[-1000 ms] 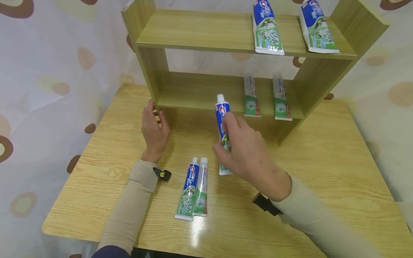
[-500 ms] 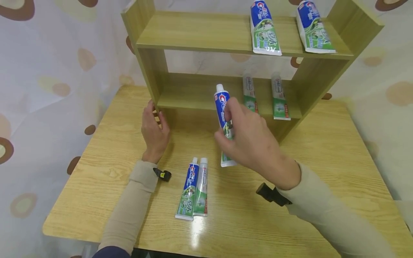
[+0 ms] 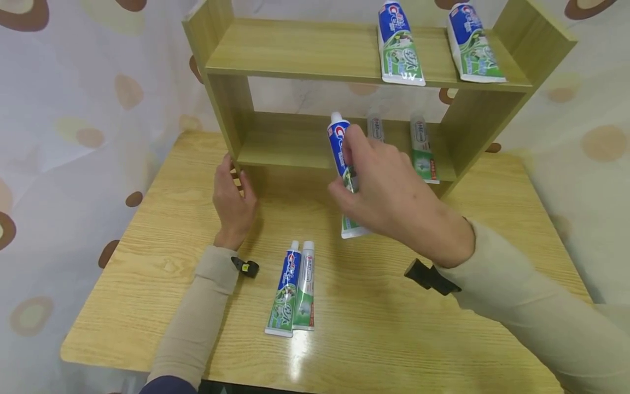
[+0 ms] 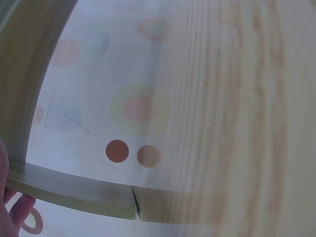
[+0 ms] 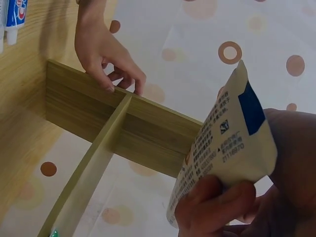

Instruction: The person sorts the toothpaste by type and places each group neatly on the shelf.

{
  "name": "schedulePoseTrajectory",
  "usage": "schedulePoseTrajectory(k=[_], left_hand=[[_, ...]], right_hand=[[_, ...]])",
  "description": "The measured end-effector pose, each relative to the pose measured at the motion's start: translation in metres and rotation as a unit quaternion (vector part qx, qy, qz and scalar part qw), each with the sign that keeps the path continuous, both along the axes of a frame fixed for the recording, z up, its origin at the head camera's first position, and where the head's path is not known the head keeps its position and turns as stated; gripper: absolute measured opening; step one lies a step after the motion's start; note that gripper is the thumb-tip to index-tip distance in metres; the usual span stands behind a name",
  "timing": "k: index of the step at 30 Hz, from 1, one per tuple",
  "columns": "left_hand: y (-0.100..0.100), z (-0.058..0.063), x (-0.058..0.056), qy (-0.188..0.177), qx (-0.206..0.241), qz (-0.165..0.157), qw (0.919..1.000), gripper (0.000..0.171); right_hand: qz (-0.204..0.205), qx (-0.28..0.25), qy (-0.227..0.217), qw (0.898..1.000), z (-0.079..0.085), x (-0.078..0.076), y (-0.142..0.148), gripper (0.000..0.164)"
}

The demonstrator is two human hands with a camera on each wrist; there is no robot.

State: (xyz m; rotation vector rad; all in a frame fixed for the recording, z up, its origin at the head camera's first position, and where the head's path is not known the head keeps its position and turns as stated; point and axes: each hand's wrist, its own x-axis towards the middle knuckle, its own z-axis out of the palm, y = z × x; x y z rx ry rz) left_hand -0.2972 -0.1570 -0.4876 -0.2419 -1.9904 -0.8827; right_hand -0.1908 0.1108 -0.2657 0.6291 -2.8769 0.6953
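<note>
My right hand (image 3: 396, 191) pinches a blue, white and green toothpaste tube (image 3: 338, 143) between thumb and fingers, its white cap pointing up and away. The tube overlaps the front edge of the lower board of a wooden shelf (image 3: 295, 50) in the head view. The tube's printed back (image 5: 224, 133) faces the right wrist camera. With fingers bent round the left side panel, my left hand (image 3: 233, 210) grips the shelf at lower board height. In the right wrist view that left hand (image 5: 103, 52) shows at the panel's edge.
Two blue-green tubes (image 3: 401, 52) lie on the top board's right half. Two silver-green tubes (image 3: 423, 148) are on the lower board, one partly hidden behind my right hand. Nearer me on the table (image 3: 147, 295), a blue-green tube (image 3: 284, 295) lies beside a silver-green tube (image 3: 305, 290).
My right hand has carried the toothpaste tube upward and forward, toward the lower board. It now covers more of one silver-green tube. The left hand keeps its grip on the panel.
</note>
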Motion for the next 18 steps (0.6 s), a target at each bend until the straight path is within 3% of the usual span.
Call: schedulePoseTrajectory(k=[7, 18], left_hand=[[0.001, 0.001, -0.002, -0.002, 0.006, -0.002, 1.0, 0.038], [0.002, 0.0, -0.001, -0.012, 0.01, -0.004, 0.9999, 0.041]], right_hand=[[-0.016, 0.018, -0.014, 1.0, 0.014, 0.002, -0.005, 0.035], [-0.029, 0.037, 0.004, 0.999, 0.031, 0.004, -0.013, 0.036]])
